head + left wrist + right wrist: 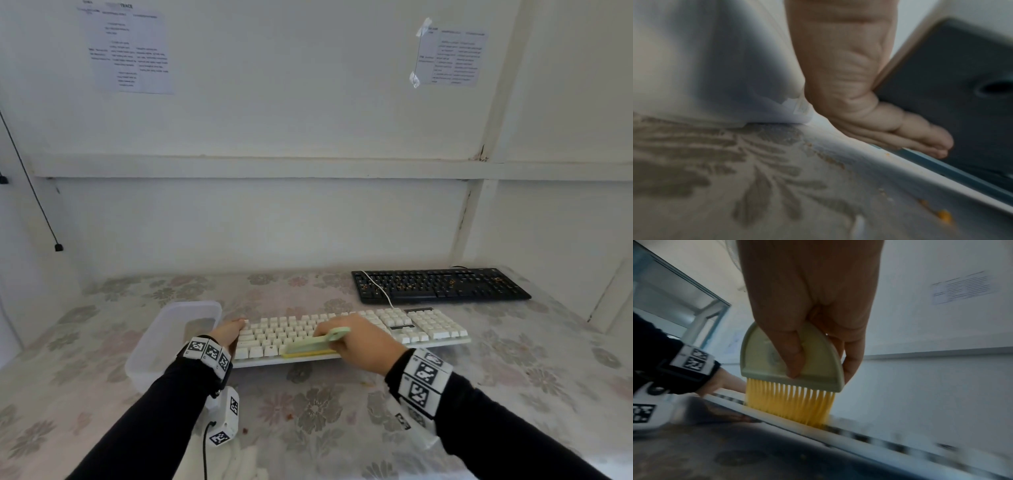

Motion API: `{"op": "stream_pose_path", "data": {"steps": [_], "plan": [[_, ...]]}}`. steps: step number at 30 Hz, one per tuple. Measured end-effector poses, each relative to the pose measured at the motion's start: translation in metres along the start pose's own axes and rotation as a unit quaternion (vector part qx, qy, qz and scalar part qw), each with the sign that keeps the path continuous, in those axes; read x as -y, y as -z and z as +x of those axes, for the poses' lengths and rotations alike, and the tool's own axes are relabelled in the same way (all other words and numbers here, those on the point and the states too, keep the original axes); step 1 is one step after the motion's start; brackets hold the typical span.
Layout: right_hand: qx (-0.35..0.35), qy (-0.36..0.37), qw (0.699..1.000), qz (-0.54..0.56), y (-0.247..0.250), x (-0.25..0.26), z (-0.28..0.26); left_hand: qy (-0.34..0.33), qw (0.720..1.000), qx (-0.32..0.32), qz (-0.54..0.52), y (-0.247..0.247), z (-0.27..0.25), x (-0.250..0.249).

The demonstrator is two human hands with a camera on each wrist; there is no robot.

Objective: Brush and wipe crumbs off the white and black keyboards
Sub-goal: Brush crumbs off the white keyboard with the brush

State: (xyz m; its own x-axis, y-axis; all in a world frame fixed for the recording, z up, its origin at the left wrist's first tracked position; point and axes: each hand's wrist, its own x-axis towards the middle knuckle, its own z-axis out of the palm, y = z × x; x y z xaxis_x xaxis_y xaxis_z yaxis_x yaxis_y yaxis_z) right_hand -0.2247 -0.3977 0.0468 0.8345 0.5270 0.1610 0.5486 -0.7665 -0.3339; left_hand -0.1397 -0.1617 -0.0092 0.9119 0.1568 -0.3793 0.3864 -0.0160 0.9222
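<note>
The white keyboard point(370, 325) lies across the middle of the flowered tablecloth. My left hand point(234, 330) grips its left end. In the left wrist view the fingers point(906, 131) curl under the keyboard's dark underside point(962, 81). My right hand point(352, 337) holds a green brush point(317, 342) with yellow bristles point(793, 402). The bristles rest on the front row of the white keyboard point(865, 441), left of centre. The black keyboard point(442, 286) sits at the back right with orange crumbs scattered on its keys, away from both hands.
A clear plastic container point(164, 342) stands just left of the white keyboard, beside my left hand. A white cable point(376, 287) runs across the black keyboard's left part. Orange crumbs point(943, 216) lie on the cloth near the keyboard's edge. A wall backs the table.
</note>
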Motion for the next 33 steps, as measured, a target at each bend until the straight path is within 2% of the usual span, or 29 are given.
{"op": "stream_pose_path", "data": {"steps": [6,12,16,19,22,24,26,29,31,33], "plan": [[-0.018,-0.091,0.995,-0.028,0.034,-0.079,-0.058,-0.001,1.0,0.01,0.002,0.001,0.003,0.001],[-0.023,-0.215,0.972,-0.088,0.068,-0.146,-0.109,0.003,1.0,0.011,0.007,0.002,-0.001,-0.001],[0.014,-0.321,0.937,-0.136,0.091,-0.167,-0.132,-0.005,1.0,0.019,-0.005,0.001,-0.002,0.001],[0.004,-0.387,0.902,-0.189,0.098,-0.173,-0.135,0.016,0.998,0.033,-0.043,0.0,0.001,-0.001],[-0.037,-0.373,0.913,-0.158,0.1,-0.155,-0.12,0.044,0.996,0.031,-0.074,0.001,0.003,-0.002],[-0.06,-0.329,0.938,-0.09,0.096,-0.131,-0.103,0.052,0.997,0.022,-0.062,0.0,0.002,-0.003],[-0.063,-0.307,0.949,-0.004,0.086,-0.106,-0.086,0.058,0.996,0.019,-0.07,0.0,-0.002,-0.005],[-0.05,-0.296,0.952,0.064,0.063,-0.079,-0.058,0.055,0.997,0.009,-0.057,-0.001,-0.002,-0.004],[-0.04,-0.293,0.953,0.072,0.051,-0.075,-0.048,0.065,0.996,0.006,-0.055,-0.001,-0.003,-0.003],[-0.038,-0.32,0.945,0.058,0.046,-0.078,-0.047,0.068,0.996,-0.001,-0.052,0.0,-0.002,-0.002]]}}
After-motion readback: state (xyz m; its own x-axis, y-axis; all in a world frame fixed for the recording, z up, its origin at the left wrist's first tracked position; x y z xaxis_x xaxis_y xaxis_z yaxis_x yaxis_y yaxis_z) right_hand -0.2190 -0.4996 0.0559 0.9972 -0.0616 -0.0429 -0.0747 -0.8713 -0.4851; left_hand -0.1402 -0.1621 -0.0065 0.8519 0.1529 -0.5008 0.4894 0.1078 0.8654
